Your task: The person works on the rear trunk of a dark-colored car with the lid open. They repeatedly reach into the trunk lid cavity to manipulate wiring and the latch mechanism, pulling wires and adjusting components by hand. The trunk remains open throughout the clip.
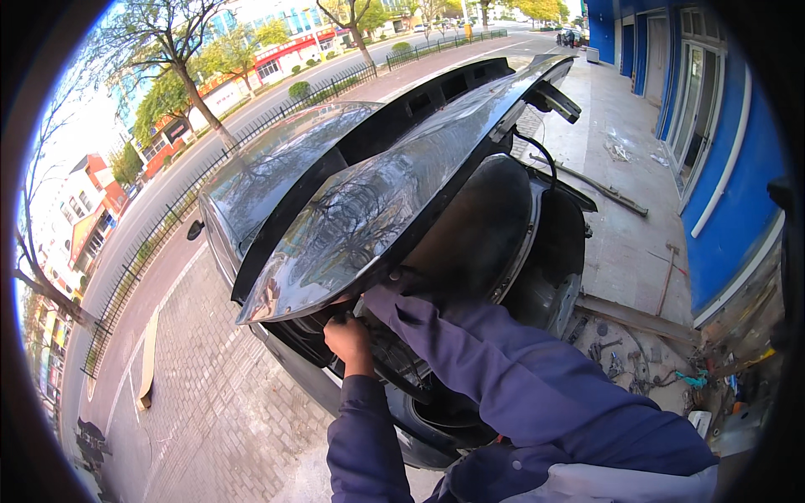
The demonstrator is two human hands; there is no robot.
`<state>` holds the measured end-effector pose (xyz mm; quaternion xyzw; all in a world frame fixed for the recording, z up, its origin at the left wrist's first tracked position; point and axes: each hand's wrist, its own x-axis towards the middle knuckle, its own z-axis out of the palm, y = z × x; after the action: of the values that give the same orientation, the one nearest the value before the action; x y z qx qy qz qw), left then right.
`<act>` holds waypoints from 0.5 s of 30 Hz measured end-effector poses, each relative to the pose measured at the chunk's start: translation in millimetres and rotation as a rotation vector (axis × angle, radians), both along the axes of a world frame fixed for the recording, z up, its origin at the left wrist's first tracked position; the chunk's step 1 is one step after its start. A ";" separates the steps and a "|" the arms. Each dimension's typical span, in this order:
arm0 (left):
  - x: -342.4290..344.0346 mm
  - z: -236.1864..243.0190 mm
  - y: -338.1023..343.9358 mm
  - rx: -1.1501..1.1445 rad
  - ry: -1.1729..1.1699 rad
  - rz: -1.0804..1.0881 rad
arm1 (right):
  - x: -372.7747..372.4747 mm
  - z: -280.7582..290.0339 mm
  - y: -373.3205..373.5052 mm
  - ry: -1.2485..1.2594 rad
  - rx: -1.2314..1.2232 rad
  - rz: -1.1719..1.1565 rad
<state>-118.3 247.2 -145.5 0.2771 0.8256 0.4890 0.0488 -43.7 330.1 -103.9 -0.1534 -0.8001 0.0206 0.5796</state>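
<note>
In front of me the grey trunk lid (356, 214) of a car is raised, its glossy skin reflecting trees. My left hand (346, 339) is closed at the lid's lower left edge, above the trunk opening. Dark material shows by its thumb, but what the fingers grip is hidden. My right arm (503, 360), in a dark blue sleeve, reaches across under the lid. Only a little skin of my right hand (359, 307) shows beside the left hand, and its fingers are hidden. Between my arms lies the dark trunk interior (394, 348).
The car's roof (289, 138) lies beyond the lid. A long metal bar (599, 189) and a hammer-like tool (668, 277) lie on the right pavement. Several tools and cables (629, 360) clutter the ground near a blue wall (734, 184). A fence (151, 239) borders the road.
</note>
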 end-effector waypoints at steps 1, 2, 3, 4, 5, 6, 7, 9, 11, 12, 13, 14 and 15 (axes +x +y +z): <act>-0.6 0.3 -0.7 0.015 -0.033 -0.027 | 0.1 -1.6 0.3 -0.003 0.001 -0.008; -0.4 0.3 0.8 0.013 -0.032 -0.027 | 0.2 -3.0 1.0 -0.003 0.001 -0.015; -1.1 0.2 0.6 0.015 -0.017 -0.018 | 0.5 -4.3 1.3 -0.005 0.002 -0.019; -1.3 0.0 1.0 -0.008 -0.009 -0.001 | 0.5 -5.1 1.9 -0.004 0.002 -0.025; -1.7 -0.3 0.7 0.009 -0.030 -0.015 | 1.1 -5.8 2.5 -0.004 0.003 -0.029; -2.3 -1.0 0.2 0.028 -0.032 -0.024 | 1.2 -6.1 3.2 -0.001 0.003 -0.031; -2.3 -2.1 0.3 0.046 -0.030 -0.028 | 1.6 -6.2 4.9 0.004 0.005 -0.035; -3.1 -5.7 0.0 0.066 -0.032 -0.044 | 1.8 -6.0 7.9 0.005 0.012 -0.042; -5.8 -10.8 2.3 0.072 -0.036 -0.071 | 1.3 -5.0 11.9 0.013 0.016 -0.049; -7.8 -15.2 2.5 0.091 -0.014 -0.082 | 0.1 -4.0 14.7 0.015 0.021 -0.048; -10.5 -19.2 6.1 0.084 -0.032 -0.063 | -0.7 -4.2 15.4 0.017 0.022 -0.047; -13.0 -24.0 8.4 0.119 -0.063 -0.071 | -1.9 -3.9 17.0 0.018 0.019 -0.046; -15.8 -28.5 10.6 0.150 -0.087 -0.072 | -3.3 -3.7 17.8 0.020 0.018 -0.045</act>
<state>-134.1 257.8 -173.9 0.2883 0.7733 0.5588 0.0813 -47.0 347.9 -107.6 -0.1657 -0.7908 0.0018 0.5891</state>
